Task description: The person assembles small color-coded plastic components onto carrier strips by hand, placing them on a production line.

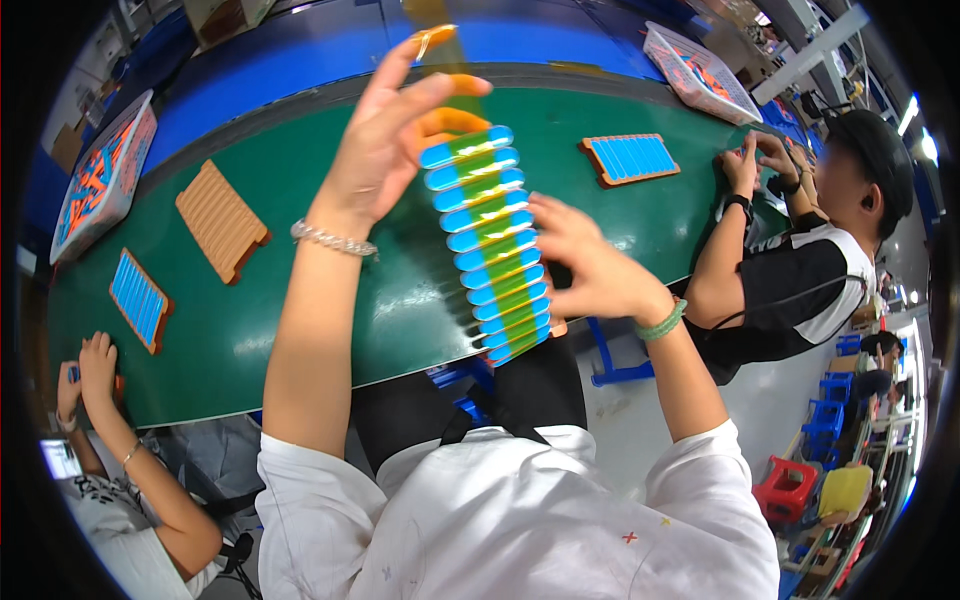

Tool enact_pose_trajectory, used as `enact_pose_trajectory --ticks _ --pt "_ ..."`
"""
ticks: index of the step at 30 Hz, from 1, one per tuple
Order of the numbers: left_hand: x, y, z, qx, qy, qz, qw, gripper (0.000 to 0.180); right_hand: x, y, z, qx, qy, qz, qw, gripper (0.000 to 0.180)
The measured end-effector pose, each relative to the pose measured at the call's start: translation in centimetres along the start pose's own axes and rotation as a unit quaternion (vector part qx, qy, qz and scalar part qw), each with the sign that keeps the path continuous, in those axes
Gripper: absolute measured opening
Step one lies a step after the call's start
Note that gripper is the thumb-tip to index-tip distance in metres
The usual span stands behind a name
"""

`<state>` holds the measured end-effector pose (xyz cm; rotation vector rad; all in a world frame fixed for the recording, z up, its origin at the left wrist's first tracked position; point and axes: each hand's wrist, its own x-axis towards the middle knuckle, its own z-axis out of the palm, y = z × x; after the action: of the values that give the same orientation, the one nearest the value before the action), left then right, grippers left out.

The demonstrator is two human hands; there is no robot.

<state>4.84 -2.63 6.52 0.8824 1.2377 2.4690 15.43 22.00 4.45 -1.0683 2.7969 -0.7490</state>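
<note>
My left hand (378,150) is raised at the far end of a row of blue rounded sticks (490,242), its fingers around a strip of see-through yellow tape (430,12). Orange covers show on its fingertips. The tape runs down the middle of the row, across the sticks. My right hand (596,258) grips the row's right edge, thumb and fingers bent against it. The row is tilted above the table's near edge. A bit of orange shows beneath its lower right end; most of what lies under the sticks is hidden.
On the green table (390,310) lie a bare orange ribbed rack (220,222) and two racks with blue sticks, one left (140,300), one right (632,158). White baskets of coloured pieces stand left (142,150) and far right (735,108). Co-workers sit on both sides.
</note>
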Motion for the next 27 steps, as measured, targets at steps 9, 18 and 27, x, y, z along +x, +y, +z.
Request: enact_pose_trajectory --ticks 9,18,27 --pt "0.7 0.1 -1.4 -0.1 0.036 0.019 0.994 0.04 3.0 0.5 1.0 -0.186 0.021 0.114 0.976 0.098" --pt "0.1 -0.6 -0.9 0.034 0.057 -0.051 0.996 0.046 12.8 11.2 -2.8 -0.25 0.1 0.411 0.871 0.102" --pt "0.6 -0.5 -1.8 0.105 0.101 0.025 0.989 0.043 12.9 10.4 -3.6 0.111 0.233 0.166 0.952 0.053"
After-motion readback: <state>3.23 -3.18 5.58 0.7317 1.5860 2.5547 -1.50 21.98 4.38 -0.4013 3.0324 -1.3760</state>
